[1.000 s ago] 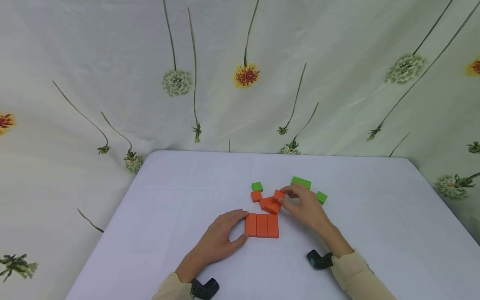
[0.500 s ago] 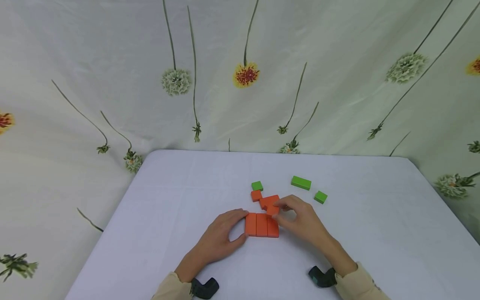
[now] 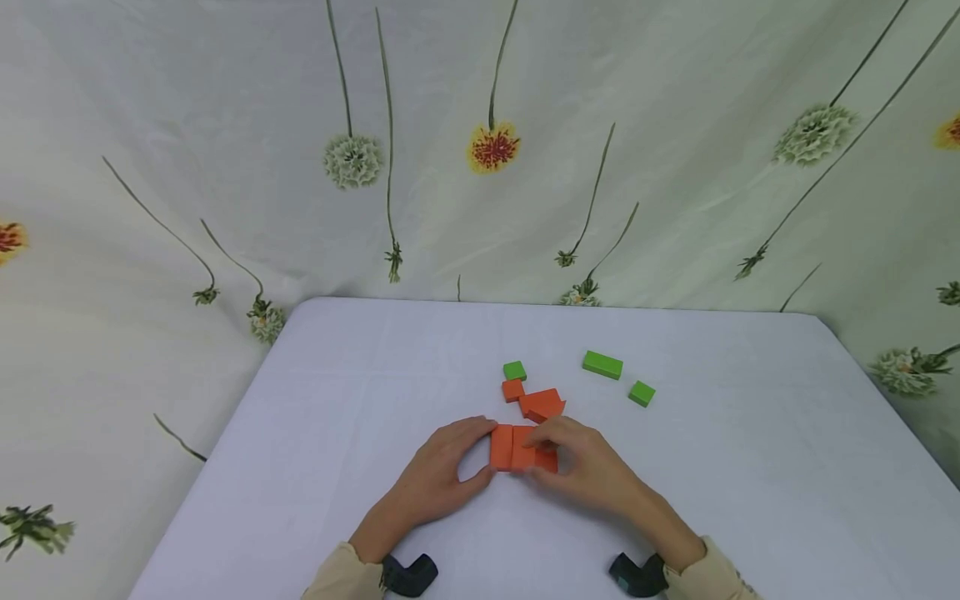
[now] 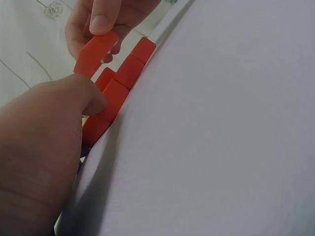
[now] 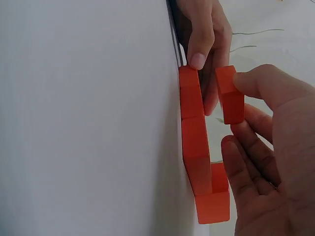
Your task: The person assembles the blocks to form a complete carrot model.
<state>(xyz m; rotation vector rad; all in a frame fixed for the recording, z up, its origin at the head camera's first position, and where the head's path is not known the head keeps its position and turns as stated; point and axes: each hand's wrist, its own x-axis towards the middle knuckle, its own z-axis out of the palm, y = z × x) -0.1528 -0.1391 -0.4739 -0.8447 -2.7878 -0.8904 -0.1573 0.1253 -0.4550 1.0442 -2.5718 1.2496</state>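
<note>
Right hand [image 3: 588, 462] in tight, thumb and fingers pinching a smooth, crisp-edged orange block [image 5: 230, 96] just above the orange row [image 3: 501, 448] mid-desk [image 3: 375, 375]! On the left, the left hand [image 3: 442, 471] spans the row's left end, thumb at the near edge, forefinger at the far, gripping it between them. Just beyond lie a small orange block [image 3: 513, 390] and angular orange pieces [image 3: 538, 403], outlines hard to read. Green too: small square [image 3: 513, 371] left, long bar [image 3: 602, 364] and another little block [image 3: 641, 393] right. The right hand partly hides the row's right end; sleeves [image 3: 345, 575] run out of frame; wood or plastic, can't tell.
</note>
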